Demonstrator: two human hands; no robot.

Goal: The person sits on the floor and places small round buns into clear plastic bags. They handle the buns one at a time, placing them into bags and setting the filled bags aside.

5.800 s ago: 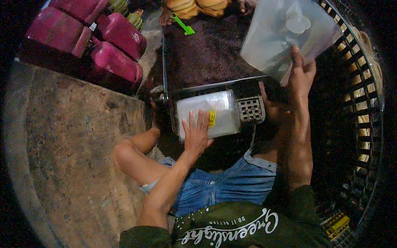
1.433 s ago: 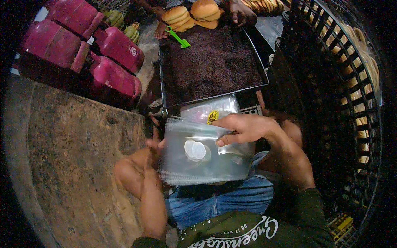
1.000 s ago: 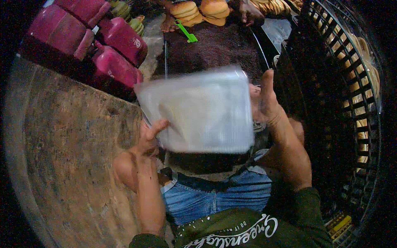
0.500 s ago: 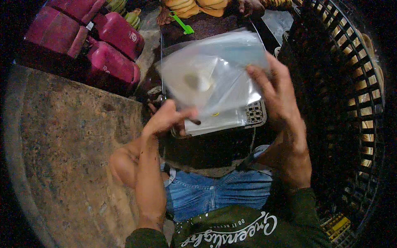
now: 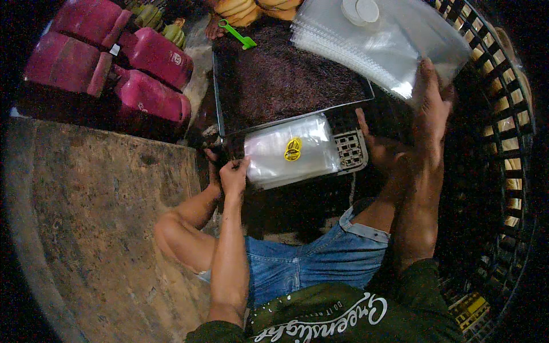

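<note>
Your R hand (image 5: 432,106) has fanned bags (image 5: 400,48) by one end; loose grip = poss. spill onto tray (image 5: 297,117). L hand (image 5: 233,177) at bag pile's (image 5: 267,159) edge, can't tell if pinching.

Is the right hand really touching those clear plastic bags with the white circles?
Touching: in the head view, the right hand grips the clear plastic bags, its thumb lying on top.

We see a dim, grainy view, bent and black at the rim; white glare streaks the flat-lying stack of clear plastic bags (image 5: 314,137).
</note>
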